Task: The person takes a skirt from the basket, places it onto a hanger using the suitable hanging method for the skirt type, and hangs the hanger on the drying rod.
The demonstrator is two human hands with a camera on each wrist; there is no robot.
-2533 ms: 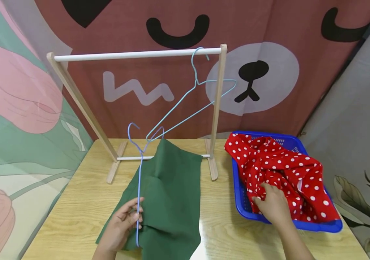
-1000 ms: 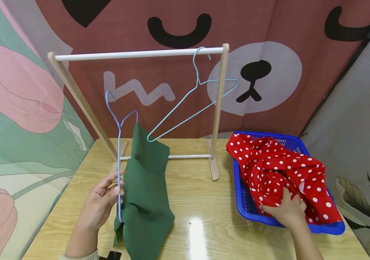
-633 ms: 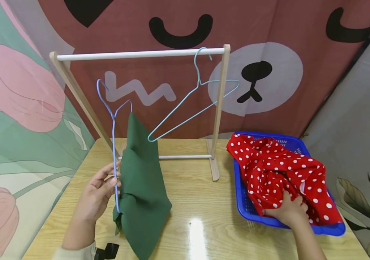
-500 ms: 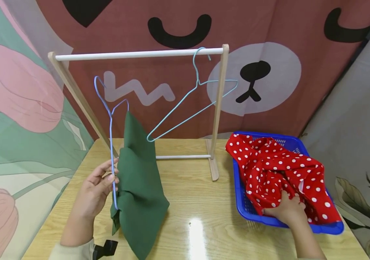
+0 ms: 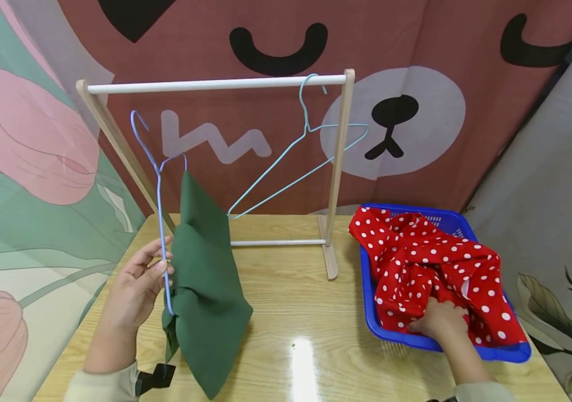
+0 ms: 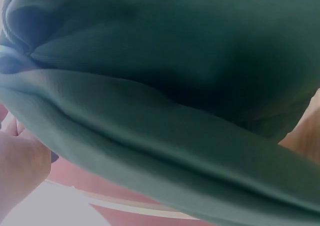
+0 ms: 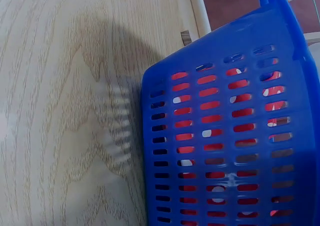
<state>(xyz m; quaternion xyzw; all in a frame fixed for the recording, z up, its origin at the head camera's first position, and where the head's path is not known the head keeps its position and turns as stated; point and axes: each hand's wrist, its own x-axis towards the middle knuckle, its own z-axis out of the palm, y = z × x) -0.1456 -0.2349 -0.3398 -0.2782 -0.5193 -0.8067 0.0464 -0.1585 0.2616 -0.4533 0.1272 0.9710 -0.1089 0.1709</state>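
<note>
One purple hanger (image 5: 159,195) with green cloth (image 5: 208,285) is pinched by the left hand (image 5: 135,287), left of the basket (image 5: 397,336); inside it, the right hand (image 5: 440,322) grips dotted cloth (image 5: 427,259).

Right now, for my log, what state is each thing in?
Rack, upright
Light-blue hanger, bare, hooked on the rack
Purple hanger, off the rack
Green cloth, draped on the purple hanger
Left hand, holding the purple hanger
Basket, upright
Red dotted cloth, crumpled in the basket
Right hand, on the red dotted cloth; grip unclear

Hands (image 5: 132,287) (image 5: 439,322) well apart, fingers (image 5: 145,255) bent
</note>
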